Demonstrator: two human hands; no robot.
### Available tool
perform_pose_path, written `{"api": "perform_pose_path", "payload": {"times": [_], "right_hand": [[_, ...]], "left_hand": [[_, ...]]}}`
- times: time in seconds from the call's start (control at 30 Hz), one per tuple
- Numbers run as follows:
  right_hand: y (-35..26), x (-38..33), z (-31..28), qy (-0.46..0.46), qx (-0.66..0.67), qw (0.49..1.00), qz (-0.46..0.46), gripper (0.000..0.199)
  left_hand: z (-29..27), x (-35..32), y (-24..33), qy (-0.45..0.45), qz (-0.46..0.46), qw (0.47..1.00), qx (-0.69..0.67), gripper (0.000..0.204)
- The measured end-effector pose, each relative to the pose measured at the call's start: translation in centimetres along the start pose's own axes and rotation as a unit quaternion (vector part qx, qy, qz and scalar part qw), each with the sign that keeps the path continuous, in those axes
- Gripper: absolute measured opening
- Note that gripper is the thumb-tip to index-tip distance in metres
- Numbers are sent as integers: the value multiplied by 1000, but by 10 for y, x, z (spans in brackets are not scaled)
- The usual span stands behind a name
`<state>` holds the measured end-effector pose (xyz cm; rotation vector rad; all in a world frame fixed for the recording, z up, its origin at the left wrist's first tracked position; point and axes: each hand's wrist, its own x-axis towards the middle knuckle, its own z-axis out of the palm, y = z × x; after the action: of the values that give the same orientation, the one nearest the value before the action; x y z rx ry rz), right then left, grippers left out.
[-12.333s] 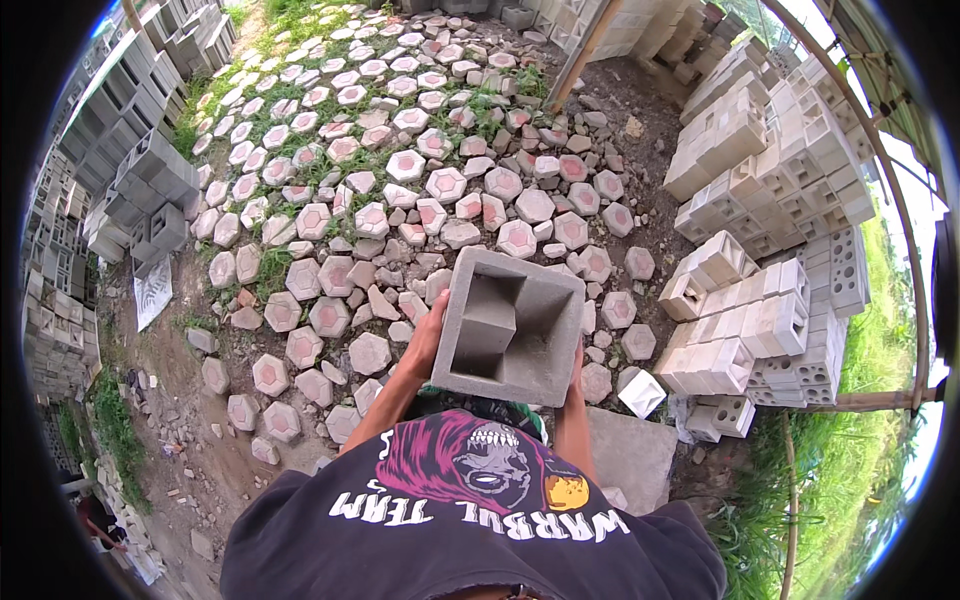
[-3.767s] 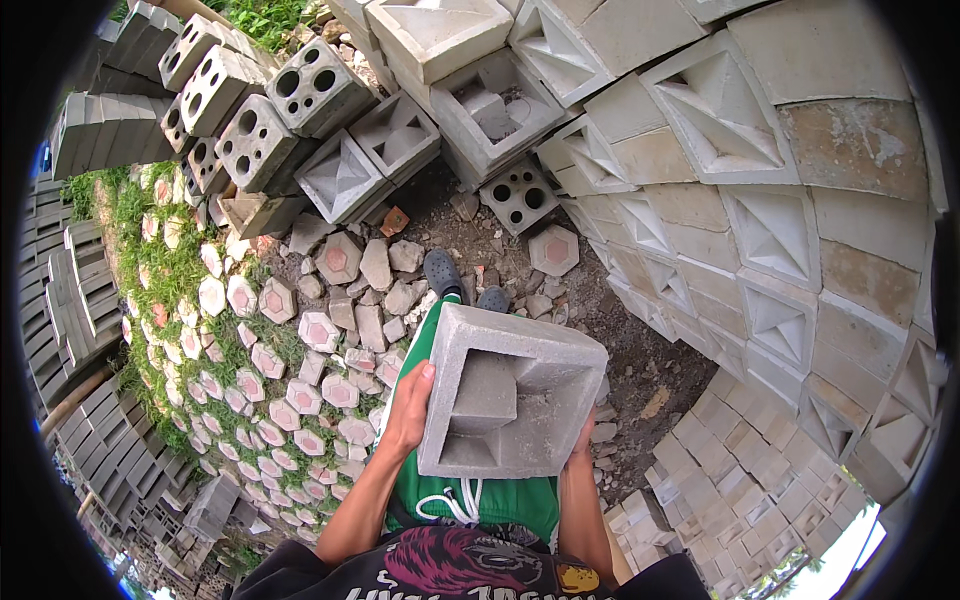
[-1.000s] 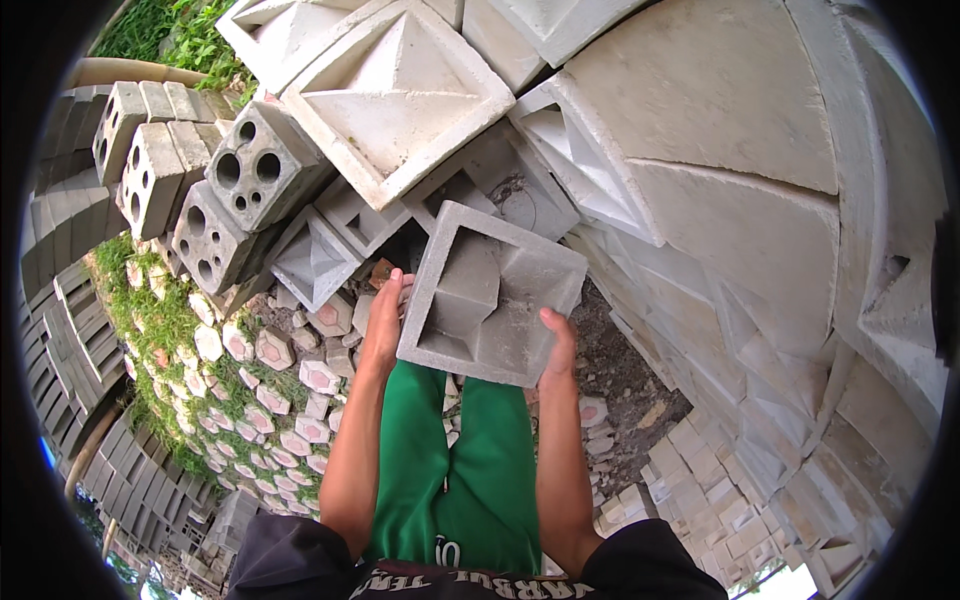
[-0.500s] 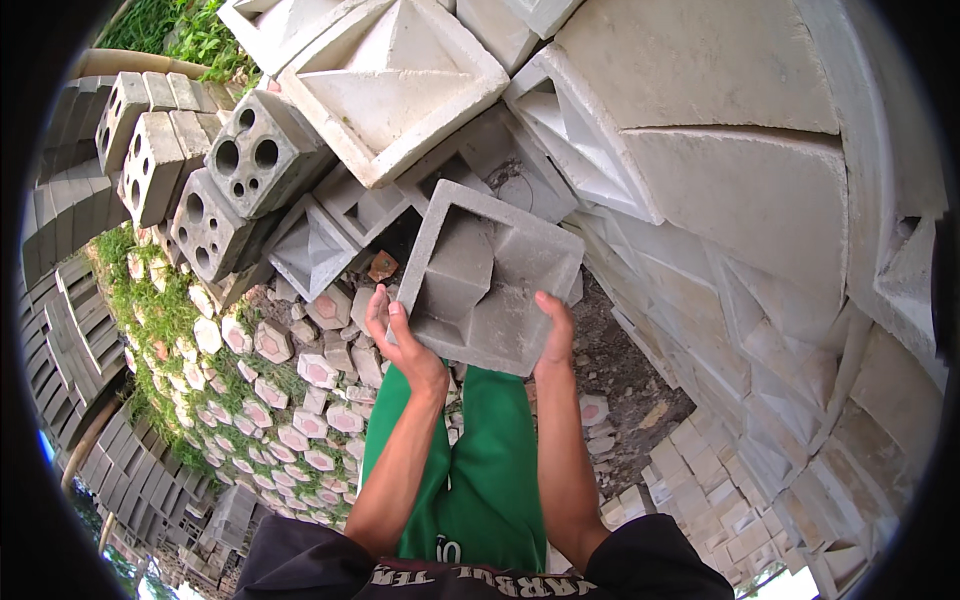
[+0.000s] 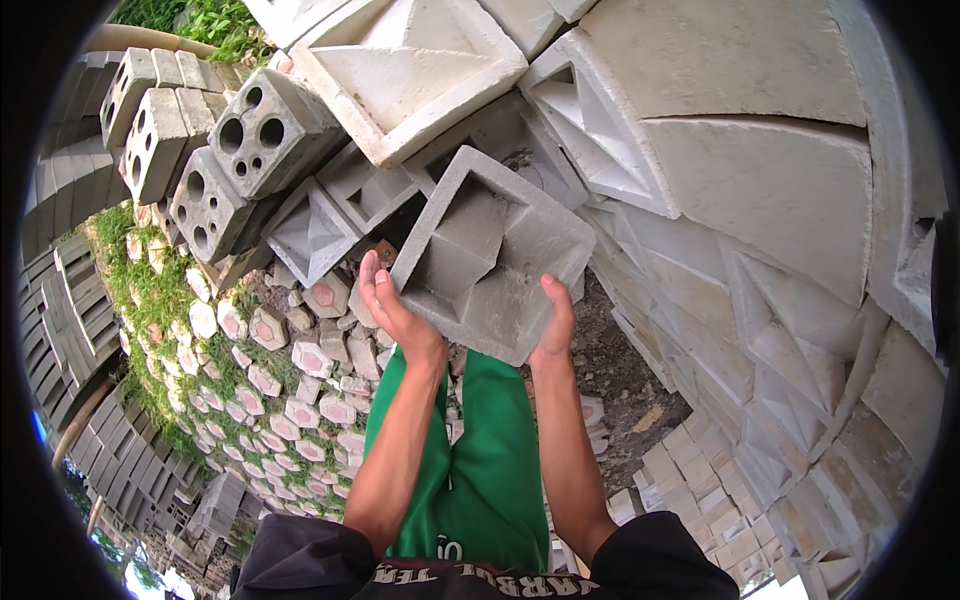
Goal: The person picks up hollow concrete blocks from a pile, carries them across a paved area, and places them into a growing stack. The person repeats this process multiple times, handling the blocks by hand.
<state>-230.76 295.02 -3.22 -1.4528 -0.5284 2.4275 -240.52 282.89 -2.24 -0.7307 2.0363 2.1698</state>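
Between my two hands I hold a square grey concrete ventilation block [image 5: 520, 275], tilted, with a raised rim and angular hollows facing up. My left hand [image 5: 400, 315] grips its left edge, with the thumb against the side. On the opposite edge, my right hand [image 5: 553, 325] presses with the thumb up along the side; its other fingers are hidden beneath the block. Just beyond lie more grey patterned blocks [image 5: 312, 232], and a paler square block [image 5: 410, 75] rests above them.
Hollow blocks with round holes [image 5: 262, 135] are stacked at the left. A tall stack of pale blocks [image 5: 760, 190] rises close on my right. Hexagonal pavers [image 5: 268, 327] with grass between them cover the ground at left. Dark rubble [image 5: 640, 370] lies by the right stack.
Both hands have moved the block slightly farther from me, and it has turned a little clockwise. The view has shifted slightly.
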Motion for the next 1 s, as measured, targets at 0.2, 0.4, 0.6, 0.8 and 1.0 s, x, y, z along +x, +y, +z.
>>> {"api": "perform_pose_path", "payload": {"times": [0.2,0.4,0.6,0.8,1.0], "right_hand": [[-3,4,25,28,-4,999,-22,57],[-4,13,34,18,4,1000,-19,58],[-2,19,47,37,-9,998,-43,60],[-13,33,61,17,-6,997,-71,61],[-17,40,65,30,17,997,-73,61]], "left_hand": [[19,23,4,-25,-10,999,-17,60],[30,44,3,-52,7,999,-13,66],[46,67,10,-118,-28,992,-17,91],[70,79,11,-129,-36,988,-83,94],[77,87,8,-165,-46,980,-99,94]]}}
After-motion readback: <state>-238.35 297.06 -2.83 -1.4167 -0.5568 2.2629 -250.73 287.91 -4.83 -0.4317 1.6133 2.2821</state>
